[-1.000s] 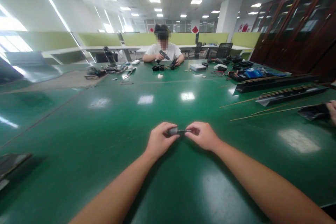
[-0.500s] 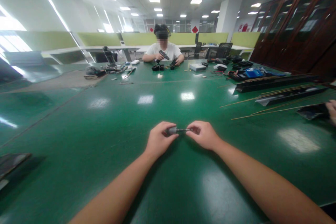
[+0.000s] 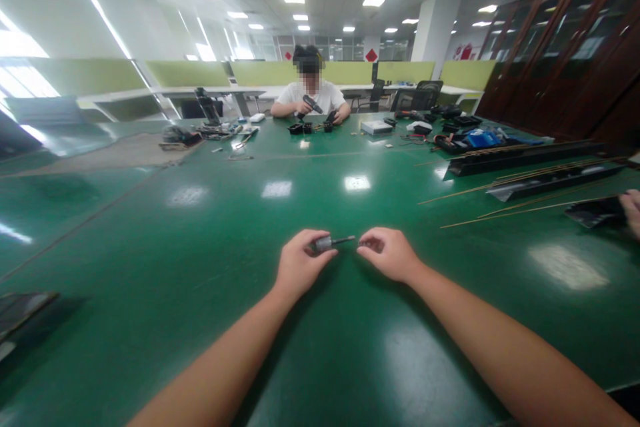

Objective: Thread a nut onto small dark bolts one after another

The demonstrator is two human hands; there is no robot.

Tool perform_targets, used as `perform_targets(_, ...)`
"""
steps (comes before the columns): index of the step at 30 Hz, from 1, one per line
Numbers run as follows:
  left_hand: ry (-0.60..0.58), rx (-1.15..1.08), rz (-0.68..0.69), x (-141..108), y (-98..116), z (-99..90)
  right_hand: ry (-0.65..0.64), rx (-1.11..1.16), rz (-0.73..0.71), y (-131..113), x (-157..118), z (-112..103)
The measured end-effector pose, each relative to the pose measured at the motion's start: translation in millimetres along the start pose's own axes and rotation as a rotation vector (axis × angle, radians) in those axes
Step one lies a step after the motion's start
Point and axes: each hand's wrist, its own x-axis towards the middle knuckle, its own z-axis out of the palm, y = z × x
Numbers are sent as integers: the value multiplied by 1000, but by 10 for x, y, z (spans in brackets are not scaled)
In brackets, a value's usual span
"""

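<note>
Between the thumb and fingers of my left hand [image 3: 303, 259] is a short grey cylinder with a thin dark shaft [image 3: 324, 244]. The shaft points right and slightly upward, its tip bare. My right hand [image 3: 387, 252] is closed in a pinch just beyond that tip. Something small and dark shows at its fingertips, too small to name. A narrow gap separates the shaft's tip from my right fingers. Both hands are above the green tabletop [image 3: 320, 333].
A person [image 3: 311, 97] sits across the table holding a power drill [image 3: 313, 105]. Black channel pieces [image 3: 520, 159] and thin rods [image 3: 495, 219] lie on the right, near another person's hand [image 3: 633, 210]. A dark flat object [image 3: 23, 313] is at the left edge.
The shaft's end, earlier within my right fingers, is now out of them. The cylinder has tilted so that its shaft points slightly upward.
</note>
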Motion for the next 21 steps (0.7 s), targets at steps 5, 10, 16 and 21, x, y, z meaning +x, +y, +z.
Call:
perform_targets(5,26,28,-141,23,60,-17,18,-6,47,-3,2,0)
perform_targets(10,70,-126,-264,68,-28,-8,32,-19,190,56,38,10)
perform_targets(16,236,-394,-427,107,-223,-67,-10,-75,238,118,99,-29)
perform_targets(21,204,-339,-476,-47,-53,-567,-54,-125,227,96,95,-41)
